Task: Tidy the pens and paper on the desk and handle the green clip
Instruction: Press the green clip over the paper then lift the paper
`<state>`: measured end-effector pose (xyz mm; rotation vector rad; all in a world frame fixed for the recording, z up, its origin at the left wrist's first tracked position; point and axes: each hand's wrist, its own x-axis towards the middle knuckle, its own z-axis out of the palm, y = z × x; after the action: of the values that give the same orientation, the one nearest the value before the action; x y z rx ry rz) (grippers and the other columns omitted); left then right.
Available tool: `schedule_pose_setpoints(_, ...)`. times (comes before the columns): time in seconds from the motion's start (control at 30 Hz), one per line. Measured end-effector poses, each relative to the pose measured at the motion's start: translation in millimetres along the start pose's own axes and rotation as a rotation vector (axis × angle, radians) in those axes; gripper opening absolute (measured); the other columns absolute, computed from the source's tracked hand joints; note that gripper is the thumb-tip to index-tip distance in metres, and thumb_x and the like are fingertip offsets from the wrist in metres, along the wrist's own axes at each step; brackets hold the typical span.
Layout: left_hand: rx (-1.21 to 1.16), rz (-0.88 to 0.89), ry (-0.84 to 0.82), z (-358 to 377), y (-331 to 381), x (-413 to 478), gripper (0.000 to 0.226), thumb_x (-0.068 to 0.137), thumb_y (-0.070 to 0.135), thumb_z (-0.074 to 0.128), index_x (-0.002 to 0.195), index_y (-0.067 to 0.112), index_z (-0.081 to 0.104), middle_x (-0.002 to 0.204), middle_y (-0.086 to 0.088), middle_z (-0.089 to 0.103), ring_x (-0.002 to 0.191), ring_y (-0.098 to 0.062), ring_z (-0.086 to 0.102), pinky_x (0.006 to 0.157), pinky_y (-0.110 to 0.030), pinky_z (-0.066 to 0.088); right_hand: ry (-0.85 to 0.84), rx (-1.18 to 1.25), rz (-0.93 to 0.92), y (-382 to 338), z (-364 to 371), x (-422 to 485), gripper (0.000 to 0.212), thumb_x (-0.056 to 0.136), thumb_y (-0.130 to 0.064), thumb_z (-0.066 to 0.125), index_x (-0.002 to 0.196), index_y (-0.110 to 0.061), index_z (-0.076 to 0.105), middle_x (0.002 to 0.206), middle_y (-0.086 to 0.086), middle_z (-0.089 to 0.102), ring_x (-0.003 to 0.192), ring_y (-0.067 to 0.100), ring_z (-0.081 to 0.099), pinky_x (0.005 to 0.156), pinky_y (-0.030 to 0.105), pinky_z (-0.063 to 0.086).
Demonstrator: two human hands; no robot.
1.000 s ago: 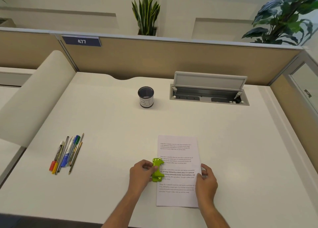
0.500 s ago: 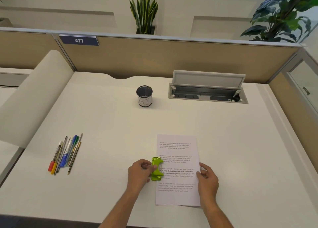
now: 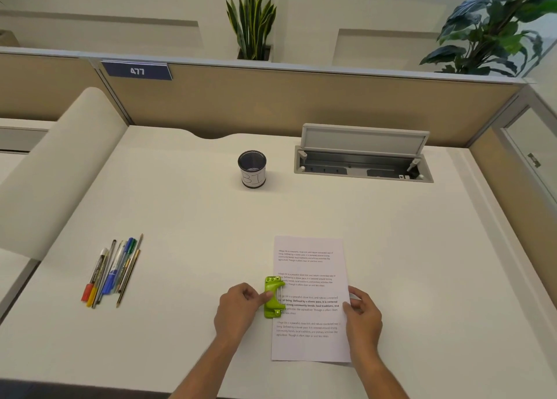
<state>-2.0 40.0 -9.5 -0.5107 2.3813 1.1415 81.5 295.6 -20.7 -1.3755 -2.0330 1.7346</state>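
Note:
A printed sheet of paper [image 3: 312, 266] lies flat near the desk's front edge. The green clip [image 3: 273, 296] sits on the sheet's left edge, about halfway down. My left hand [image 3: 238, 311] pinches the clip from the left with thumb and fingers. My right hand [image 3: 363, 315] grips the sheet's right edge, fingers on top of the paper. Several pens and pencils [image 3: 113, 272] lie side by side at the left of the desk, away from both hands. A black mesh pen cup [image 3: 252, 169] stands upright farther back.
An open cable tray with its grey lid raised [image 3: 363, 154] is set into the desk at the back right. A tan partition [image 3: 271, 103] closes the back. A cream padded divider [image 3: 51, 169] borders the left side.
Both hands stay at the paper's edges; my left hand has shifted slightly on the clip. The camera view has tilted a little.

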Motion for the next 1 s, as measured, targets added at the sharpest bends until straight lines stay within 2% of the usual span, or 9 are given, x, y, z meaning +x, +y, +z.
schedule_pose_setpoints(0.1, 0.027, -0.027, 0.006, 0.3, 0.1, -1.6, 0.057, 0.076, 0.072, 0.087, 0.072, 0.019, 0.063, 0.06, 0.001, 0.074, 0.057, -0.023, 0.078, 0.059, -0.03, 0.051, 0.004, -0.006, -0.012, -1.8, 0.0, -1.5, 0.042, 0.093, 0.006, 0.065, 0.11, -0.031, 0.075, 0.091, 0.0, 0.08, 0.089, 0.024, 0.075, 0.071, 0.034, 0.053)
schedule_pose_setpoints(0.23, 0.023, -0.039, -0.037, -0.6, -2.2, 4.4, 0.059, 0.077, 0.069, 0.088, 0.072, 0.015, 0.065, 0.062, -0.002, 0.078, 0.044, -0.013, 0.072, 0.059, -0.032, 0.056, 0.004, -0.016, -0.007, -2.3, 0.0, -1.5, 0.041, 0.093, 0.005, 0.065, 0.113, -0.029, 0.075, 0.092, 0.001, 0.079, 0.087, 0.023, 0.075, 0.069, 0.033, 0.052)
schedule_pose_setpoints(0.37, 0.0, -0.036, -0.11, -3.6, -3.1, 12.6, 0.055, 0.078, 0.063, 0.091, 0.068, 0.016, 0.064, 0.059, 0.0, 0.078, 0.041, -0.014, 0.069, 0.062, -0.033, 0.058, 0.002, -0.026, -0.014, -2.2, 0.2, -1.0, 0.041, 0.092, 0.006, 0.065, 0.114, -0.028, 0.075, 0.092, 0.002, 0.079, 0.086, 0.023, 0.074, 0.071, 0.034, 0.052)
schedule_pose_setpoints(0.5, -0.016, -0.04, -0.153, -5.0, -4.4, 18.0, 0.054, 0.079, 0.059, 0.092, 0.067, 0.016, 0.062, 0.061, -0.004, 0.079, 0.042, -0.015, 0.07, 0.063, -0.032, 0.058, 0.008, -0.04, -0.024, -3.6, 0.5, -1.4, 0.042, 0.093, 0.005, 0.065, 0.112, -0.03, 0.074, 0.093, 0.0, 0.079, 0.085, 0.021, 0.074, 0.067, 0.031, 0.051)
schedule_pose_setpoints(1.0, -0.101, -0.061, -0.121, 3.9, -14.1, 16.5, 0.056, 0.08, 0.057, 0.092, 0.066, 0.016, 0.057, 0.056, -0.006, 0.076, 0.038, -0.017, 0.064, 0.063, -0.037, 0.057, 0.019, -0.06, -0.059, 3.1, 3.7, -2.1, 0.044, 0.094, 0.004, 0.065, 0.11, -0.036, 0.072, 0.094, -0.005, 0.08, 0.082, 0.023, 0.074, 0.069, 0.034, 0.054)
